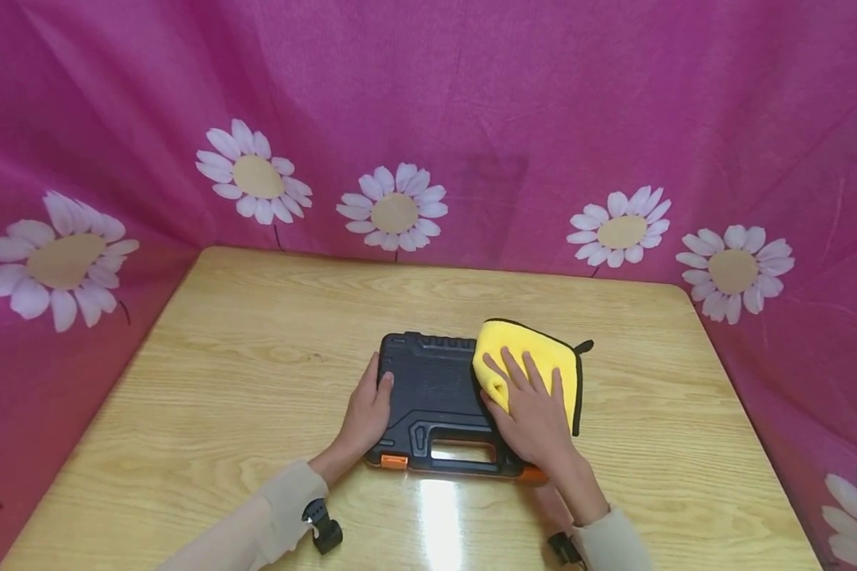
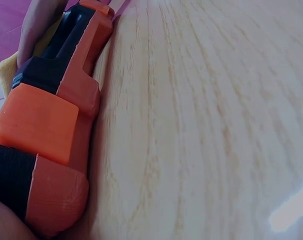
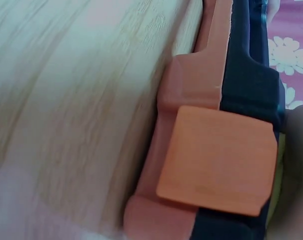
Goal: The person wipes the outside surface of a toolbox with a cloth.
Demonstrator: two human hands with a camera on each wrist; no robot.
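A black and orange plastic tool case [image 1: 432,385] lies flat on the table with its lid closed and its handle toward the person. My left hand [image 1: 367,408] grips the case's left edge, thumb over the top. Spread across a folded yellow cloth [image 1: 560,373] with black trim, my right hand [image 1: 536,420] presses it onto the right part of the lid. The cloth hangs past the case's right edge. An orange latch [image 2: 39,122] shows close up in the left wrist view, and another latch [image 3: 219,160] fills much of the right wrist view.
The wooden table [image 1: 257,333] extends around the case on all sides, with a bright reflection near its front. A magenta curtain [image 1: 471,103] with white flowers hangs behind the table and along both sides. Black straps [image 1: 321,523] sit on the wrists.
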